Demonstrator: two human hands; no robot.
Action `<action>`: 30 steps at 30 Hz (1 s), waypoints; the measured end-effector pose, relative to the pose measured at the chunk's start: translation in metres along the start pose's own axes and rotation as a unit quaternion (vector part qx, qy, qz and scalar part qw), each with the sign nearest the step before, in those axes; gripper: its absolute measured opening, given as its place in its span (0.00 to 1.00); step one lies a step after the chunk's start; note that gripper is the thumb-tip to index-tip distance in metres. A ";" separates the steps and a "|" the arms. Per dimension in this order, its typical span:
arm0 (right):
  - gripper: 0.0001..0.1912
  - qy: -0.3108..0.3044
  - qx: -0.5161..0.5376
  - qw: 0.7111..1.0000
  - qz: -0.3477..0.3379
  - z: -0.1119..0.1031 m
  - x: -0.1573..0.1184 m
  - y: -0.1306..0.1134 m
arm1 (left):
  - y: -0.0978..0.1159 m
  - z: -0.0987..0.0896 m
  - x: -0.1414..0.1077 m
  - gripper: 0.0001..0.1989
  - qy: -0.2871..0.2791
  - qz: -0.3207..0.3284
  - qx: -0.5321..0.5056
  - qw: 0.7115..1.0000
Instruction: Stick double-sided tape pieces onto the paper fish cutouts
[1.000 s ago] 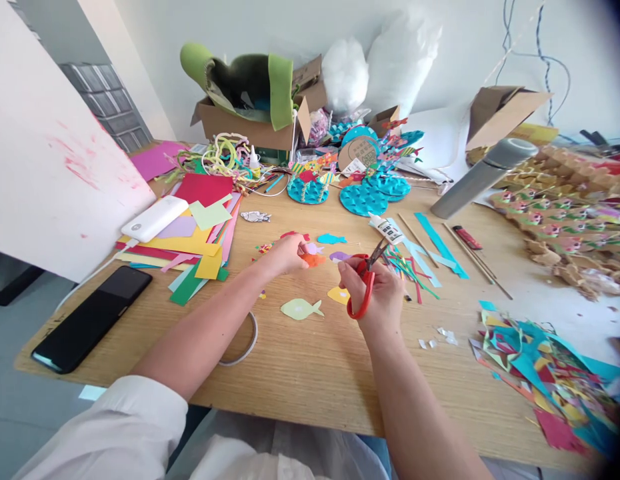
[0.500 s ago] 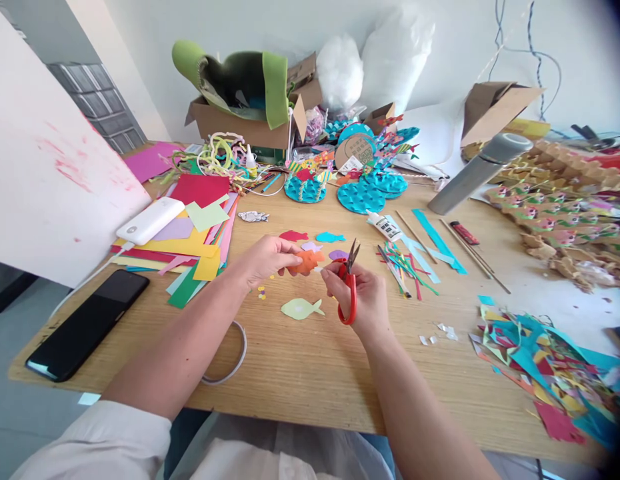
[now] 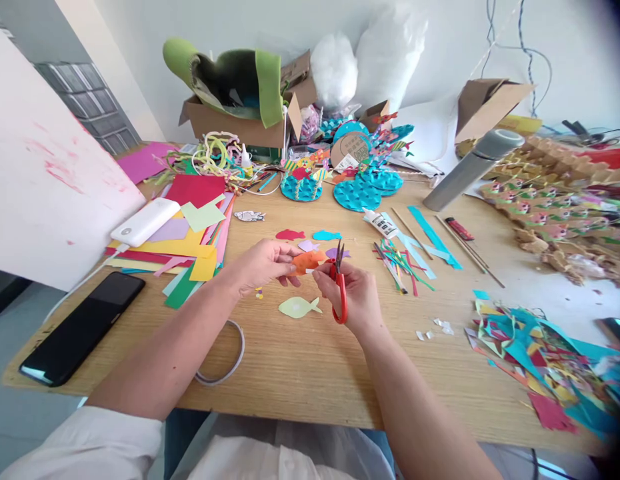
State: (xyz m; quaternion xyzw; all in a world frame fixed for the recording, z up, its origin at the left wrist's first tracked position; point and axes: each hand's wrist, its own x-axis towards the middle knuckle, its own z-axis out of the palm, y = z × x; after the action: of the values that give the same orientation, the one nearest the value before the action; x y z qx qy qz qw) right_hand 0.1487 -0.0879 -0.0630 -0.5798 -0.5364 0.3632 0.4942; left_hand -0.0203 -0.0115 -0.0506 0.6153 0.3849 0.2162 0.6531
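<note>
My left hand point(image 3: 267, 267) pinches an orange paper fish point(image 3: 308, 262) above the table. Red-handled scissors point(image 3: 341, 293) sit in my right hand point(image 3: 359, 297), their blades pointing up and away. The right thumb and forefinger also hold a small white piece point(image 3: 310, 271) against the orange fish. On the wood below lies a pale green paper fish point(image 3: 297, 307) with a whitish spot in its middle. Just beyond my hands are a red paper fish point(image 3: 290, 235), a blue one point(image 3: 327, 235) and two purple ones, partly covered by the hands and scissors.
Coloured paper sheets point(image 3: 197, 193), a power bank point(image 3: 145, 221) and a phone point(image 3: 83, 327) lie left. A glue bottle point(image 3: 381, 223), thin paper strips point(image 3: 403, 263) and a leaning grey flask point(image 3: 473, 170) stand right. Paper scraps point(image 3: 535, 360) heap at the right edge.
My right hand has moved slightly left, closer to the orange fish, and the white piece now meets the fish. The whole view has shifted a little.
</note>
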 end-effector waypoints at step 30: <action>0.07 -0.045 -0.051 0.997 0.040 0.006 0.003 0.010 | -0.001 0.007 0.001 0.04 -0.008 -0.084 -0.039 0.996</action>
State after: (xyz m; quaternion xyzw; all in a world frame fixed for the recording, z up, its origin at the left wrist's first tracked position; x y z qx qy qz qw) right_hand 0.1457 -0.0835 -0.0738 -0.6085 -0.5525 0.3803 0.4241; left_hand -0.0143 -0.0152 -0.0521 0.5565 0.4207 0.1708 0.6958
